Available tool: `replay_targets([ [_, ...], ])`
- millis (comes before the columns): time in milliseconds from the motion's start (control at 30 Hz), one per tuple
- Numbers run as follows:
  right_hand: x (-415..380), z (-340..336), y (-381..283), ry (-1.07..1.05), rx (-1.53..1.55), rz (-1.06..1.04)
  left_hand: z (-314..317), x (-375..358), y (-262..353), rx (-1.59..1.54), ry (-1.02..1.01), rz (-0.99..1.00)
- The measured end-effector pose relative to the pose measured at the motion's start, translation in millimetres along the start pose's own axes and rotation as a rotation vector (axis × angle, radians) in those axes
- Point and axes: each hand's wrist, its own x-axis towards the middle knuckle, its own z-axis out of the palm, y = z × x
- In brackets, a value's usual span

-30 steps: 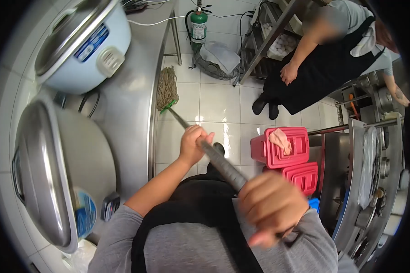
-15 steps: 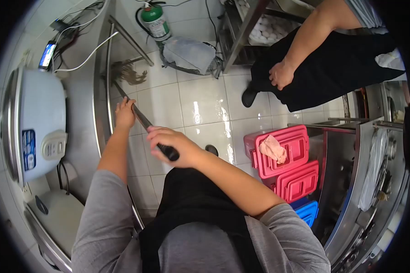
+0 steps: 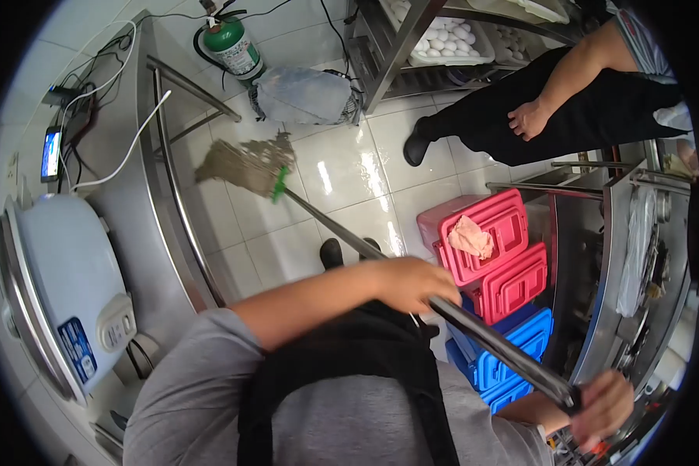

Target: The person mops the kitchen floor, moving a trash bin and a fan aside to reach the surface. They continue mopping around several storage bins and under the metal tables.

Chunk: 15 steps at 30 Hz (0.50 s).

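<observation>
A string mop [image 3: 245, 167] lies spread on the wet tiled floor, its grey-brown strands joined to the handle by a green clamp [image 3: 279, 185]. The long metal handle [image 3: 330, 224] slants down across the front of my body. My left hand [image 3: 415, 283] is wrapped around the handle's middle, in front of my apron. At the dark upper end of the pole, far to the right, is my right hand [image 3: 604, 404], closed around the tip and slightly blurred.
A steel table [image 3: 144, 225] carries a large rice cooker [image 3: 70, 287]. Pink lidded bins [image 3: 489, 233] and blue bins [image 3: 520, 349] stand at right. A co-worker's leg [image 3: 443, 128] is beside the egg rack [image 3: 396, 58]. A fire extinguisher [image 3: 233, 48] and a bagged item [image 3: 303, 97] sit behind.
The mop head has come out from beside the table's legs onto open floor. Both my hands have moved right with the handle, whose upper end has swung far right.
</observation>
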Motion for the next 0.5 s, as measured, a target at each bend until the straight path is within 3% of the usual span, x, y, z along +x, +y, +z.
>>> replay_targets([
  [67, 46, 39, 3, 0.369, 0.366, -0.458, 20, 11, 14, 0.007, 0.027, -0.110],
  [100, 62, 44, 4, 0.370, 0.397, -0.486, 25, 4, 4, 0.071, 0.007, -0.241],
  [167, 83, 46, 5, 0.355, 0.397, -0.438, 26, -22, -21, 0.061, 0.012, -0.426],
  [267, 98, 53, 22, 0.393, 0.434, -0.435, 4, -60, -30, 0.197, 0.090, -0.427],
  [367, 99, 59, 70, 0.481, 0.472, -0.455, -29, -121, -54, 0.316, 0.199, -0.595],
  [467, 122, 76, 150, 0.627, 0.336, -0.375, -73, -205, -73, 0.476, 0.591, -0.681],
  [500, 140, 81, 176, 0.596, 0.320, -0.244, -85, -232, -77, 0.538, 0.701, -0.836],
])
